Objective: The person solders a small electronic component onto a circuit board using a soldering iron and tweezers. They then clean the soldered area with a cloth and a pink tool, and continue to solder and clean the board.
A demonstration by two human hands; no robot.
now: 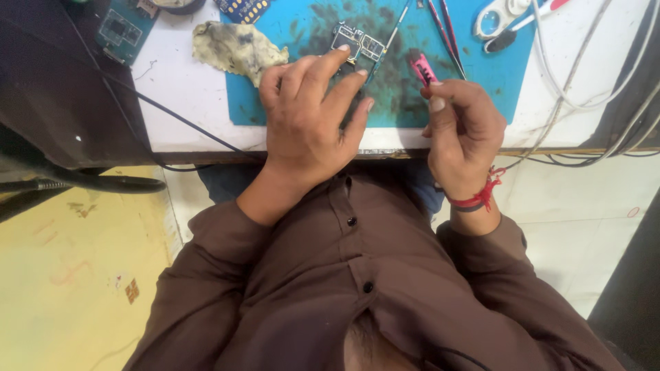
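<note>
My left hand [309, 113] rests on a stained blue work mat [295, 20], its fingertips pressing on a small circuit board [356, 41]. My right hand [460, 130] sits at the mat's near right corner, closed around a pink-handled tool [423, 69] whose tip points toward the board. A red thread band circles my right wrist. Part of the board is hidden under my left fingers.
A dirty yellowish cloth [237, 47] lies left of the mat. Tweezers [445, 31] and a thin metal tool [395, 31] lie on the mat. White scissors [502, 17] and white cables [577, 82] are at right. Another circuit board [124, 27] sits far left. A black cable [172, 113] crosses the white table.
</note>
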